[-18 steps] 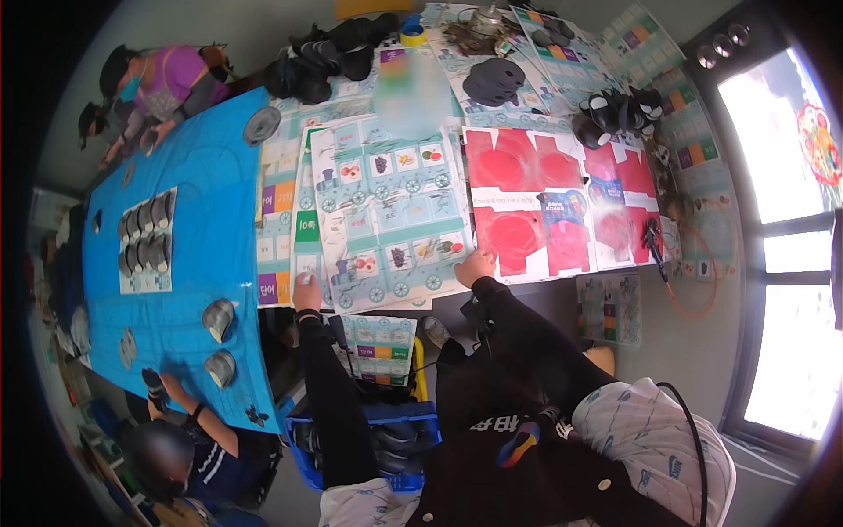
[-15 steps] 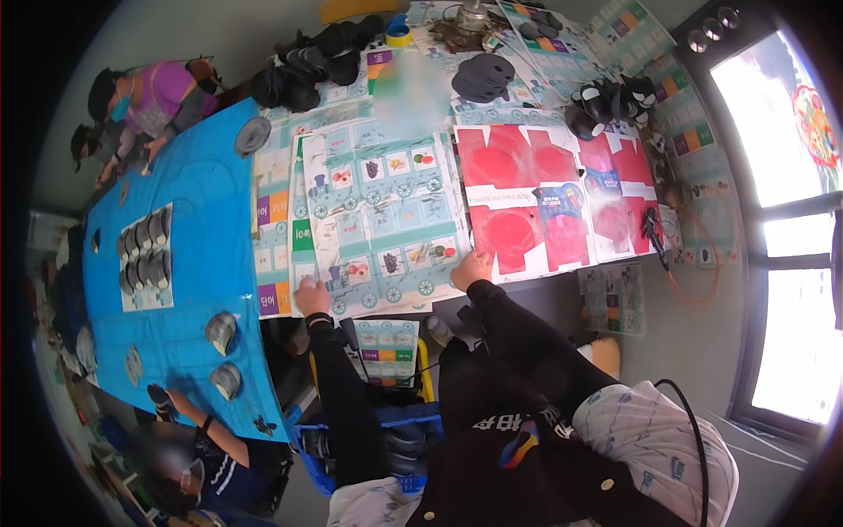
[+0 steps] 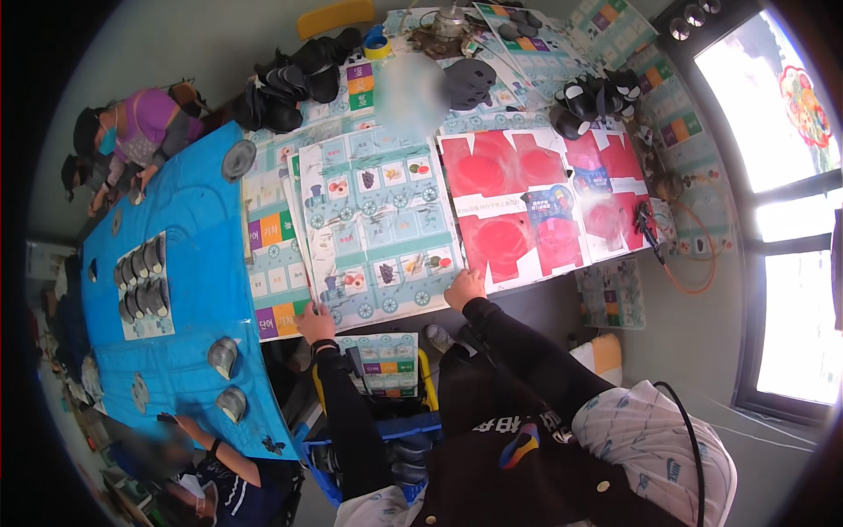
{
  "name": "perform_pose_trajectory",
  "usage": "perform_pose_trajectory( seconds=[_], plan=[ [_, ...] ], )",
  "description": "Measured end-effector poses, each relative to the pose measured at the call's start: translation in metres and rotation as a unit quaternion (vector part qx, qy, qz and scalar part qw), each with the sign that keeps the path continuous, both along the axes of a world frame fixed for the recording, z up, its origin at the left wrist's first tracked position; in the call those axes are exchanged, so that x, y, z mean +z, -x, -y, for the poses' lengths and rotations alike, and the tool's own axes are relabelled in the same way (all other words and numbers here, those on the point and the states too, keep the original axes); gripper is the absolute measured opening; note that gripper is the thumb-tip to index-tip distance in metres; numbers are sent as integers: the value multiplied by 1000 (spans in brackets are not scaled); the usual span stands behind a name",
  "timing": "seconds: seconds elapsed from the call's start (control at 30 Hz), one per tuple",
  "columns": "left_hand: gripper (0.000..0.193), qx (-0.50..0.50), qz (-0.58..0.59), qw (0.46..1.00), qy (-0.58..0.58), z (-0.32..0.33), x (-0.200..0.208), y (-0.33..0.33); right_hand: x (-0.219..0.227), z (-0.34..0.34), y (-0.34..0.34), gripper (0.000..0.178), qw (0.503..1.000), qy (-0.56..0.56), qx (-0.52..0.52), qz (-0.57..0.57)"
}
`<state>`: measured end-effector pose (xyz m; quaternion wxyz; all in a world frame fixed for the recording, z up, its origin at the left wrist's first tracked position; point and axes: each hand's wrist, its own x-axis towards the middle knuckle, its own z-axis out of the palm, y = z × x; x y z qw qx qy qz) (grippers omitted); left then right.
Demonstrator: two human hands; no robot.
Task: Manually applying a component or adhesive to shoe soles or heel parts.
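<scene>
A pale blue printed sheet (image 3: 381,235) with fruit pictures lies on top of other sheets on the table. At its near left corner, my left hand (image 3: 317,326) has its fingers closed on the edge. My right hand (image 3: 465,289) grips the near right corner, beside a red-and-white printed sheet (image 3: 497,243). The undersides of both grips are hidden.
Dark shoe-shaped pieces (image 3: 294,79) are heaped at the back left, with more (image 3: 597,101) at the back right. A black air gun (image 3: 646,227) sits at the right edge. A blue crate (image 3: 413,428) stands below. Two people work around the blue table (image 3: 198,307).
The whole view has shifted and turned slightly. Both hands stay at the sheet's near corners. The person at lower left has lowered the hand holding a dark piece.
</scene>
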<state>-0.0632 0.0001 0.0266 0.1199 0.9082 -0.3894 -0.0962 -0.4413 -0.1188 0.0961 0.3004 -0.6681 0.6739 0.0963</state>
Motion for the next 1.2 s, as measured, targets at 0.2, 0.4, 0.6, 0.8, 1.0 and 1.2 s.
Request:
perform_pose_trajectory(
  seconds=[0.2, 0.4, 0.6, 0.8, 1.0, 1.2],
  plan=[
    [52, 95, 3, 995, -39, 6, 54, 21, 14, 12, 15, 76, 989, -35, 122, -76],
    [93, -28, -867, 298, 398, 21, 231, 173, 142, 21, 99, 41, 945, 110, 17, 308],
    [96, -91, -899, 228, 363, 47, 366, 374, 294, 24, 197, 43, 806, 289, -21, 516],
    [73, -124, -847, 352, 378, 46, 376, 584, 337, -3, 297, 50, 739, 542, 232, 326],
    [58, -98, -881, 375, 272, 72, 374, 721, 307, 21, 449, 41, 799, 490, 157, 311],
    [70, -161, -858, 484, 62, 106, 358, 781, 262, 36, 540, 33, 861, 428, 57, 270]
  ],
)
